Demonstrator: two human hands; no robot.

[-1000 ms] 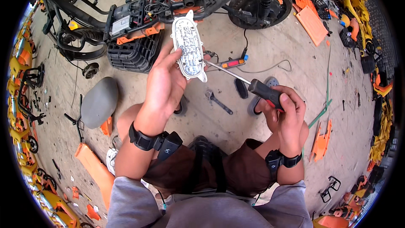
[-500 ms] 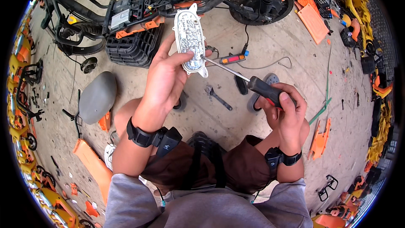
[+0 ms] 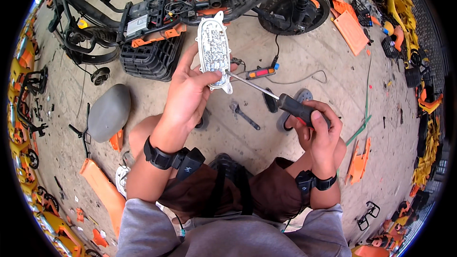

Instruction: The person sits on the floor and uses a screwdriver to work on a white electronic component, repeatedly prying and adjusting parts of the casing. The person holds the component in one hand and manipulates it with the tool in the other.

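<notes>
My left hand [image 3: 190, 83] grips a long oval light housing [image 3: 213, 47], silvery inside with a white rim and small mounting tabs. The thumb presses on its lower inner face, and the fingers wrap behind it, mostly hidden. My right hand [image 3: 323, 126] is closed round the black and red handle of a screwdriver [image 3: 295, 107]. The screwdriver's metal shaft slants up to the left. Its tip meets the lower right part of the housing beside my left thumb; what exactly it touches there is too small to tell.
Ahead stands a stripped motorbike frame [image 3: 190, 7] with a black crate [image 3: 150, 57] beside it. An adjustable wrench [image 3: 245, 115], a red and black light unit [image 3: 260, 72] with a cable, and a grey seat [image 3: 109, 113] lie on the floor. Orange panels [image 3: 351, 33] lie at the right.
The housing sits slightly lower in view with my left hand. My right hand and the screwdriver have shifted a little left; the tip stays against the housing's lower right part.
</notes>
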